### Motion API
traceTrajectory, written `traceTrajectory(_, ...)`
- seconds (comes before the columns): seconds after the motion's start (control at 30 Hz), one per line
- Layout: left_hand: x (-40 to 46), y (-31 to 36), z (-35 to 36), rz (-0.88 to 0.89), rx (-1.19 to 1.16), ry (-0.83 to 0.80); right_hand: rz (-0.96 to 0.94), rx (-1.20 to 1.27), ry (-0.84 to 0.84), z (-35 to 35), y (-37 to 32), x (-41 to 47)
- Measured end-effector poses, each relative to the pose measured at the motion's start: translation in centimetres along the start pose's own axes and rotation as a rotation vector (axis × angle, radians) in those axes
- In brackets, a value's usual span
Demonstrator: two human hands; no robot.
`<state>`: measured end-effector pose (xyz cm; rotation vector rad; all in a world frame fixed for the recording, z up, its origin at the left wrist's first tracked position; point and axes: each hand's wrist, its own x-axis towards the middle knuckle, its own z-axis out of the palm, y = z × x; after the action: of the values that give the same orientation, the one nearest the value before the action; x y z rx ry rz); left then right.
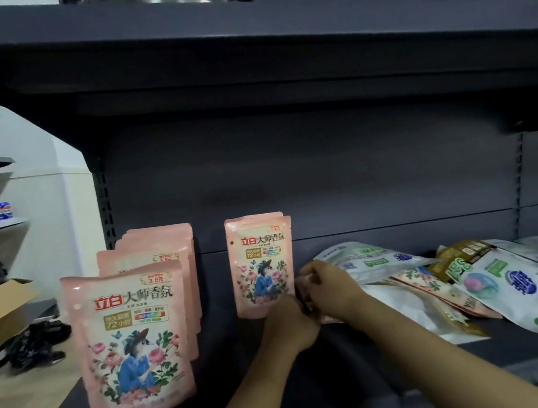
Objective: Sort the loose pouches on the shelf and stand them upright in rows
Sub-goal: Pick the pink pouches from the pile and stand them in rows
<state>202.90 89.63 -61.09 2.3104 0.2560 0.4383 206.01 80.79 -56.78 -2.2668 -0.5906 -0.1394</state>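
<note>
Partly sorted | pink pouches (pixel 134 340) stood upright in two rows at 9 and 12 o'clock | left hand (pixel 289 323) and right hand (pixel 331 290) clasped on a pink pouch (pixel 301 285) | loose pile (pixel 472 286) left at 3 o'clock on shelf (pixel 270 394).

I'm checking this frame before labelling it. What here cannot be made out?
All in the head view:
- The pink pouch the hands hold: mostly covered by the left hand and right hand.
- How many pouches stand in the second row: the front one hides those behind.
- The pile of loose pouches: overlapping, so no count.
- Small print on the white pouch: blurred.
</note>
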Motion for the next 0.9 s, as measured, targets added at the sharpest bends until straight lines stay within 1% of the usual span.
traceTrajectory(0.13,0.1,0.8,1.2,0.111,0.117,0.008,-0.031,0.03,-0.01,-0.4,1.0,-1.8)
traceTrajectory(0.2,0.2,0.8,1.5,0.096,0.142,0.029,-0.085,-0.01,0.008,-0.7,1.4,-2.8)
traceTrajectory(0.3,0.4,0.8,1.6,-0.004,0.058,0.081,-0.118,-0.05,0.015,-0.3,2.6,-4.2)
traceTrajectory(0.4,-0.1,1.4,1.7,-0.002,-0.098,0.167,-0.083,0.052,0.023,-0.2,4.1,-4.9)
traceTrajectory(0.43,-0.4,1.7,1.8,0.018,-0.147,0.189,-0.075,0.088,0.039,-0.4,4.4,-4.9)
traceTrajectory(0.5,-0.8,2.2,1.9,0.112,-0.214,0.214,-0.077,0.13,0.045,-0.8,4.7,-5.0)
traceTrajectory(0.63,-0.9,2.3,2.1,0.246,-0.294,0.234,-0.037,0.242,0.038,-1.1,5.4,-5.0)
traceTrajectory(0.8,-1.0,2.1,2.2,0.393,-0.256,0.24,0.09,0.602,0.04,-1.0,6.5,-4.2)
traceTrajectory(0.9,-1.0,2.3,2.2,0.469,-0.221,0.232,0.125,0.689,0.067,-0.9,6.8,-3.7)
